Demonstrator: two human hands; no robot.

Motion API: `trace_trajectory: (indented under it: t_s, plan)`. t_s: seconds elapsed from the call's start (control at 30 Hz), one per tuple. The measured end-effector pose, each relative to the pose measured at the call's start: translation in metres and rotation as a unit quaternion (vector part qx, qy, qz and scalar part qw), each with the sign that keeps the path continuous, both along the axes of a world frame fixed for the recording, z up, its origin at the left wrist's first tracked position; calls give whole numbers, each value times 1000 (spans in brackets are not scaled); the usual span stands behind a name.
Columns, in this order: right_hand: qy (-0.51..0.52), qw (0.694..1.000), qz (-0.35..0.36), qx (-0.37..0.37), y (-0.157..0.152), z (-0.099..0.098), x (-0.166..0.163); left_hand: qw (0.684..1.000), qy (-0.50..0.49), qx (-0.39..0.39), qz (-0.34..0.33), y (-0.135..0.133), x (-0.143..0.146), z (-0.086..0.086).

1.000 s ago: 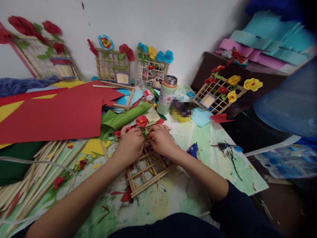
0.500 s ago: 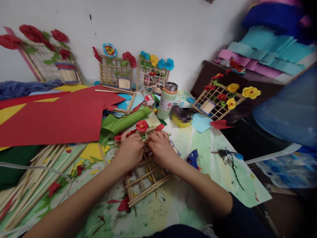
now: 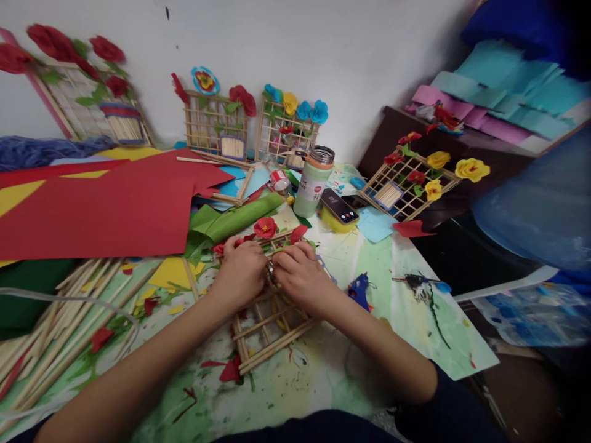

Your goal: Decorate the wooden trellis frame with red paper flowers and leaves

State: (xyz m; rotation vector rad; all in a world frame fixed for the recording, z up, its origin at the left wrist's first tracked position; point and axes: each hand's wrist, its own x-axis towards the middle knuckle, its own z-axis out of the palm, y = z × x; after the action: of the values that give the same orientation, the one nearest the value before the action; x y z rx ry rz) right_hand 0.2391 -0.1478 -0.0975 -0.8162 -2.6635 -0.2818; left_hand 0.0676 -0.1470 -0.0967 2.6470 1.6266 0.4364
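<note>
A lattice frame of thin wooden sticks (image 3: 273, 344) lies tilted on the table in front of me. Red paper flowers (image 3: 265, 227) sit along its far edge. Over the middle of the frame, my left hand (image 3: 242, 271) has its fingers curled and pinched. My right hand (image 3: 300, 274) is closed close beside it, the fingertips of both hands nearly meeting. Something small and shiny shows between them, too hidden to name. A rolled green paper (image 3: 244, 218) lies just beyond my left hand, and a blue glue gun (image 3: 360, 291) rests to the right.
Large red paper sheets (image 3: 96, 215) and a pile of wooden sticks (image 3: 69, 332) cover the left. At the back stand a bottle (image 3: 314, 181) and a phone (image 3: 340, 206) on a yellow roll. Other flowered lattices (image 3: 217, 126) lean on the wall; another (image 3: 409, 178) stands right.
The view has shifted slightly. Both hands stay together over the lattice, with only small finger movements; the lattice keeps its place on the table.
</note>
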Motion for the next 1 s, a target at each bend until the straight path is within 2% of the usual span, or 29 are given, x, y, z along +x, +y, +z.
trace_trajectory:
  t_s: [0.1,0.17,0.27,0.43,0.5,0.57,0.73,0.87,1.0]
  plan:
    - [125,987,-41,-87,-7,9,4,1000,-9,-11,-8,0,0,2]
    - [243,951,-100,-165,-9,16,7,1000,-16,-12,-8,1,0,2]
    - [385,867,-137,-284,-7,24,10,1000,-23,-17,-7,2,0,0]
    - [530,699,-86,-471,-9,28,10,999,-29,-20,-18,0,1,1]
    - [572,634,-69,-516,-13,28,8,999,-34,-24,-22,-1,0,5]
    - [600,591,-63,-536,-16,27,5,998,-50,-31,-30,-3,-1,11]
    - [618,556,-74,-551,-21,28,0,981,-168,-73,-60,-8,-10,34]
    - [624,529,-68,-571,-29,30,-4,927,-321,-186,-57,-17,-11,50]
    - [628,536,-75,-560,-40,31,-9,881,-401,-249,-17,-29,-5,53]
